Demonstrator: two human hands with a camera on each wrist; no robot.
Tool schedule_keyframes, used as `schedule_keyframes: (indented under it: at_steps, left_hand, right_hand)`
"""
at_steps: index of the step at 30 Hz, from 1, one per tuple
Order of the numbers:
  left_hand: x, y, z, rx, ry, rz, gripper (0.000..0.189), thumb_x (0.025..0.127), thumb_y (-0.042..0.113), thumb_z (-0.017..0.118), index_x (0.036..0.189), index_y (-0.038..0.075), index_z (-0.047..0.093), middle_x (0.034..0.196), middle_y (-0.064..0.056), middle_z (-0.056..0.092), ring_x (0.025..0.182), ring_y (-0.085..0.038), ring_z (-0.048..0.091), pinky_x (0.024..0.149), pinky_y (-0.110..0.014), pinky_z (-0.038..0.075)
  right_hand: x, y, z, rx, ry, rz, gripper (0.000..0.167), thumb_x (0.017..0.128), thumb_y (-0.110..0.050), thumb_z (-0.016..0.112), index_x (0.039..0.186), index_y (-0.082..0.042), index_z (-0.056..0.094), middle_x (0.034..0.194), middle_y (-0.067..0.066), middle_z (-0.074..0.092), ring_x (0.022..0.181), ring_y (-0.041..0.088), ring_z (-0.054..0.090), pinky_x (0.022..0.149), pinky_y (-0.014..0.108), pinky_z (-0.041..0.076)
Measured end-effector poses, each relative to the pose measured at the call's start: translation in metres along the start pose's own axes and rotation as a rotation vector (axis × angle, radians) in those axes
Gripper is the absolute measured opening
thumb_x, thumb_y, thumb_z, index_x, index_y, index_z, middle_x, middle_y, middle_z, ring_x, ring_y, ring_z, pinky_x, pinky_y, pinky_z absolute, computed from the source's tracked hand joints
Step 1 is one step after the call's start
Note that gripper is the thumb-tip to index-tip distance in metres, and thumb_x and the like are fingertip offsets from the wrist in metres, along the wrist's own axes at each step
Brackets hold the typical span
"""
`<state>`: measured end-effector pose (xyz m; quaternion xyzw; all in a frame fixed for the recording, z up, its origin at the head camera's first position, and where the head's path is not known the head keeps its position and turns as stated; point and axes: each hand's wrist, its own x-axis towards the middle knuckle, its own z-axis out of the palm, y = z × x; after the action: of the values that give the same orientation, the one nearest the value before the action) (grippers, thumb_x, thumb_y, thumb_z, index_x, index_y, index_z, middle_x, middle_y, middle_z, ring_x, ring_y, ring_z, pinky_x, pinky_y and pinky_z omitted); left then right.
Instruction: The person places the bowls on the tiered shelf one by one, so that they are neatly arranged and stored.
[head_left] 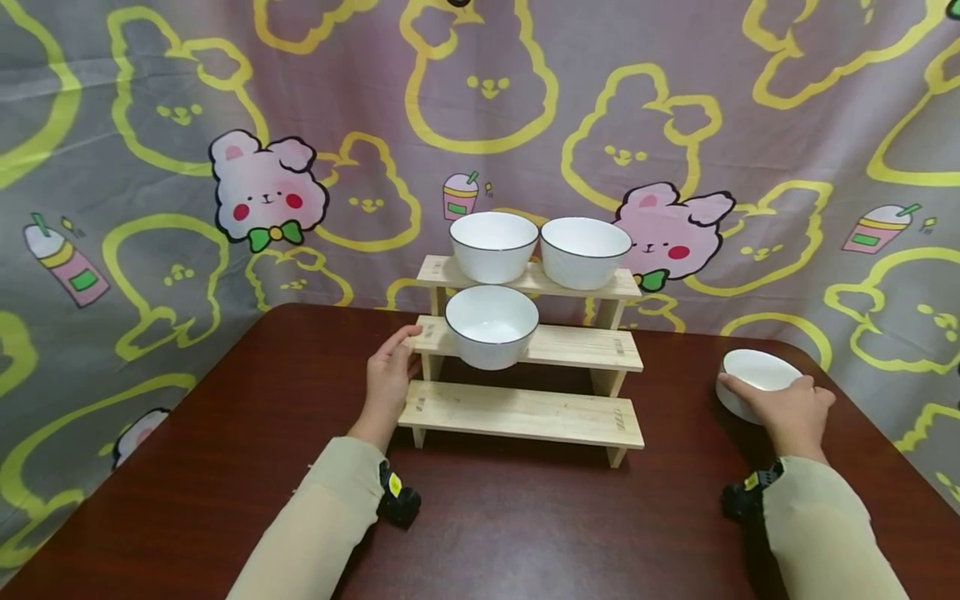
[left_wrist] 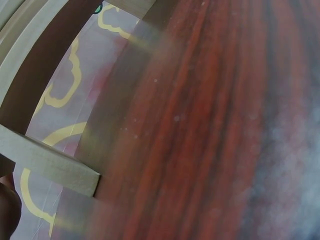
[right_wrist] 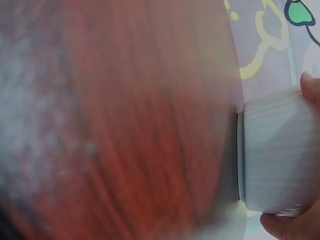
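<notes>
A three-tier wooden display stand (head_left: 517, 414) stands on the table. Its top tier carries two white bowls with thin dark rims, the left bowl (head_left: 493, 258) beside the right bowl (head_left: 585, 265). Another white bowl (head_left: 491, 337) sits at the left of the middle tier. My left hand (head_left: 390, 375) grips the left end of that tier; only a bit of it shows in the left wrist view. At the table's right side, my right hand (head_left: 797, 410) grips a fourth white bowl (right_wrist: 280, 155), which is turned over with its dark rim toward the table.
The dark reddish-brown table (head_left: 517, 533) extends around the stand. Behind it hangs a grey-pink curtain (head_left: 337, 92) printed with yellow outlines and cartoon rabbits, close to the table's far edge.
</notes>
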<state>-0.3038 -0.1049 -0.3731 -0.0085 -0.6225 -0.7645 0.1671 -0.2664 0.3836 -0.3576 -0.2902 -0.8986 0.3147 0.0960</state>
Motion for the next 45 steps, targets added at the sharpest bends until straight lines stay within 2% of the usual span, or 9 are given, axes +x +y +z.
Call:
schedule_keyframes:
  at_steps: [7, 12, 18, 23, 27, 33, 41, 45]
  left_hand:
    - [-0.001, -0.001, 0.001, 0.014, 0.002, 0.002, 0.031, 0.093, 0.01, 0.043, 0.117, -0.002, 0.06, 0.117, -0.008, 0.06, 0.087, -0.003, 0.059, 0.076, -0.021, 0.047]
    - [0.0, -0.003, 0.0, 0.008, -0.014, 0.036, 0.031, 0.094, 0.011, 0.044, 0.117, -0.004, 0.059, 0.12, -0.009, 0.06, 0.09, -0.003, 0.059, 0.078, -0.023, 0.047]
    - [0.0, -0.003, -0.002, 0.01, -0.017, 0.042, 0.032, 0.095, 0.012, 0.044, 0.119, -0.004, 0.058, 0.126, -0.014, 0.056, 0.095, -0.003, 0.058, 0.086, -0.03, 0.046]
    - [-0.001, -0.002, -0.002, 0.009, -0.035, 0.043, 0.033, 0.096, 0.011, 0.042, 0.12, -0.005, 0.056, 0.129, -0.015, 0.054, 0.098, -0.004, 0.058, 0.092, -0.04, 0.043]
    - [-0.001, -0.002, -0.002, -0.003, -0.046, 0.044, 0.033, 0.096, 0.01, 0.041, 0.121, -0.006, 0.056, 0.13, -0.016, 0.053, 0.102, -0.006, 0.056, 0.095, -0.043, 0.04]
    - [-0.001, -0.002, -0.003, -0.003, -0.042, 0.043, 0.032, 0.096, 0.011, 0.042, 0.12, -0.005, 0.056, 0.13, -0.015, 0.053, 0.1, -0.005, 0.057, 0.095, -0.044, 0.041]
    - [0.001, -0.003, -0.004, 0.012, -0.039, 0.02, 0.033, 0.096, 0.012, 0.042, 0.121, -0.004, 0.057, 0.13, -0.012, 0.053, 0.099, -0.003, 0.057, 0.093, -0.039, 0.042]
    - [0.0, -0.003, -0.004, 0.011, -0.04, 0.02, 0.033, 0.096, 0.012, 0.042, 0.121, -0.003, 0.057, 0.131, -0.012, 0.053, 0.101, -0.005, 0.057, 0.094, -0.041, 0.042]
  right_hand:
    - [-0.002, 0.004, -0.002, 0.005, 0.017, -0.004, 0.119, 0.071, -0.062, 0.063, 0.137, 0.019, 0.008, 0.133, 0.041, 0.013, 0.122, 0.051, 0.018, 0.085, 0.062, 0.04]
    - [-0.004, 0.005, -0.003, 0.023, 0.033, -0.001, 0.117, 0.072, -0.06, 0.063, 0.137, 0.02, 0.009, 0.134, 0.04, 0.013, 0.122, 0.05, 0.018, 0.086, 0.062, 0.039]
    - [-0.004, 0.001, -0.008, -0.008, 0.052, -0.022, 0.118, 0.07, -0.062, 0.063, 0.136, 0.021, 0.011, 0.132, 0.041, 0.014, 0.12, 0.052, 0.021, 0.088, 0.062, 0.036]
    - [-0.004, -0.005, -0.014, -0.067, 0.067, -0.072, 0.116, 0.071, -0.062, 0.063, 0.135, 0.022, 0.014, 0.128, 0.043, 0.018, 0.115, 0.052, 0.023, 0.086, 0.06, 0.037]
    - [-0.008, -0.01, -0.019, -0.076, 0.069, -0.124, 0.114, 0.072, -0.06, 0.062, 0.134, 0.022, 0.015, 0.126, 0.043, 0.018, 0.115, 0.051, 0.021, 0.081, 0.06, 0.039]
    - [-0.015, -0.021, -0.026, -0.109, 0.082, -0.204, 0.109, 0.074, -0.06, 0.06, 0.131, 0.024, 0.02, 0.124, 0.043, 0.02, 0.113, 0.05, 0.021, 0.077, 0.059, 0.04]
    - [-0.025, -0.035, -0.035, -0.156, 0.087, -0.247, 0.104, 0.076, -0.057, 0.061, 0.13, 0.023, 0.023, 0.121, 0.041, 0.021, 0.112, 0.05, 0.022, 0.073, 0.058, 0.042]
    - [-0.031, -0.043, -0.041, -0.172, 0.126, -0.355, 0.096, 0.076, -0.055, 0.062, 0.124, 0.023, 0.032, 0.114, 0.041, 0.031, 0.109, 0.051, 0.026, 0.071, 0.056, 0.039]
